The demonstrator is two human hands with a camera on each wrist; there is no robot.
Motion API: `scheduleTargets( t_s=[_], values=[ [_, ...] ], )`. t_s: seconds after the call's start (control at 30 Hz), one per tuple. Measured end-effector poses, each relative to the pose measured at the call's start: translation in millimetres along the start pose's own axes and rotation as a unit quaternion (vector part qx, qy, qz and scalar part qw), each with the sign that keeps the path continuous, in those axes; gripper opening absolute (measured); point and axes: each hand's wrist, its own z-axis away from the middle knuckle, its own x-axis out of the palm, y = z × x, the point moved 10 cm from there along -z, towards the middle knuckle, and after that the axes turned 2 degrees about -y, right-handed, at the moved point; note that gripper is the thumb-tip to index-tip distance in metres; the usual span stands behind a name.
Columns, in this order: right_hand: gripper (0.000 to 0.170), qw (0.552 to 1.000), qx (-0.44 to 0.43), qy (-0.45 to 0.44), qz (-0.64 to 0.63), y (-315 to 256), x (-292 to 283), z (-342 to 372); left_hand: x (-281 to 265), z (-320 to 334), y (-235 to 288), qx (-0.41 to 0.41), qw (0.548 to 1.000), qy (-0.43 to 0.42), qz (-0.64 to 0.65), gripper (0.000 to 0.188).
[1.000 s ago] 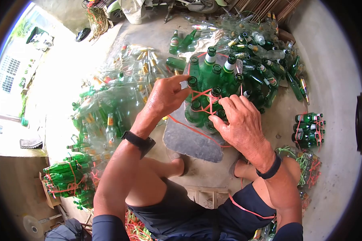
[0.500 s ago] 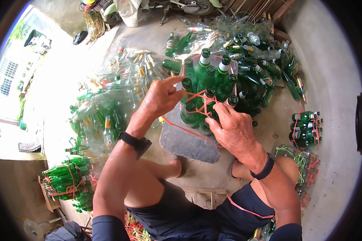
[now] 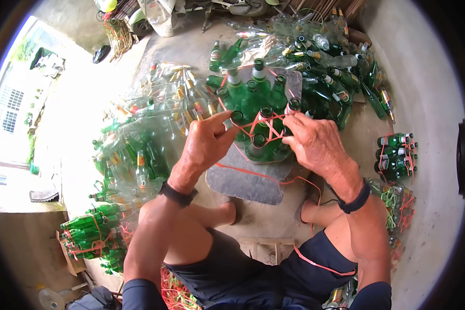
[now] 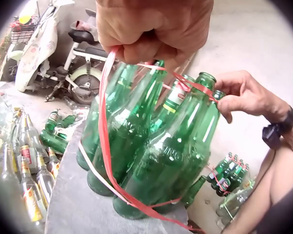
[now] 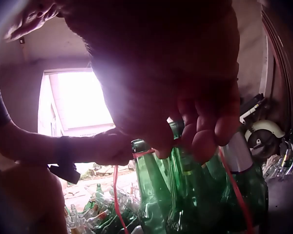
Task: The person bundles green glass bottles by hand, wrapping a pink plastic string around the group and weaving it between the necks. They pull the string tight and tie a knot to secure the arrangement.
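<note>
A cluster of upright green glass bottles (image 3: pixel 250 93) stands on a grey board (image 3: pixel 243 187), with pink plastic twine (image 3: pixel 274 126) crisscrossed among the necks and looped round the bodies. At the cluster's left side my left hand (image 3: pixel 205 145) grips the twine in curled fingers, its index finger reaching to a bottle neck. Opposite it, my right hand (image 3: pixel 319 147) pinches the twine beside the right-hand bottle's neck. In the left wrist view, a twine strand (image 4: pixel 104 122) runs down from my left fist along the bottles. My right fingertips (image 5: pixel 203 145) overlap the necks in the right wrist view.
Loose bottles (image 3: pixel 139 139) pile up at the left, with another heap (image 3: pixel 330 62) at the back right. Tied bottle bundles (image 3: pixel 90 232) lie at the left and right (image 3: pixel 395 152). A parked motorbike (image 4: pixel 71 53) stands behind. The wall (image 3: pixel 423 129) bounds the right.
The bottle cluster has turned counterclockwise in the head view, its right-hand bottle moving away from the body. My right hand has moved slightly away from the body; loose twine now trails further right.
</note>
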Motion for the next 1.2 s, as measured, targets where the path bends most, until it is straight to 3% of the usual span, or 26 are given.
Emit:
scheduleTargets(
  t_s=[0.1, 0.3, 0.5, 0.57, 0.6, 0.67, 0.77, 0.9, 1.2],
  values=[
    [0.033, 0.999, 0.001, -0.034, 0.022, 17.6, 1.1, -6.0, 5.9, 12.6, 14.6, -0.018, 0.999, 0.028, -0.006, 0.037],
    [0.035, 0.999, -0.028, 0.007, 0.029, 32.6, -4.8, -23.3, 18.8, 28.4, 20.9, -0.003, 0.995, 0.099, -0.003, 0.03],
    [0.037, 1.0, 0.017, 0.001, -0.018, 37.6, -0.6, -19.5, 18.4, 30.6, 20.5, -0.002, 0.993, 0.121, -0.012, 0.029],
    [0.031, 0.997, 0.006, 0.077, -0.011, 31.8, -18.4, -14.3, 18.6, 30.9, 22.7, 0.015, 0.991, 0.13, -0.03, 0.03],
    [0.031, 0.997, 0.005, 0.076, -0.01, 27.0, -22.7, -11.8, 18.3, 30.9, 23.2, 0.015, 0.991, 0.13, -0.028, 0.03],
    [0.032, 0.99, 0.063, 0.009, -0.124, 25.4, -17.5, -7.5, 17.8, 30.7, 24.4, 0.007, 0.992, 0.125, -0.028, 0.03],
    [0.033, 0.988, 0.039, -0.031, -0.145, 4.9, 1.5, -1.4, 17.4, 29.6, 25.9, 0.002, 0.992, 0.119, -0.036, 0.03],
    [0.031, 0.995, 0.028, 0.001, -0.099, -6.0, 24.4, -1.8, 17.6, 30.2, 24.3, -0.006, 0.992, 0.122, -0.028, 0.03],
    [0.03, 0.998, 0.002, -0.03, -0.057, -10.1, 23.2, -8.2, 21.9, 31.9, 24.6, 0.004, 0.992, 0.123, -0.015, 0.03]
  ],
)
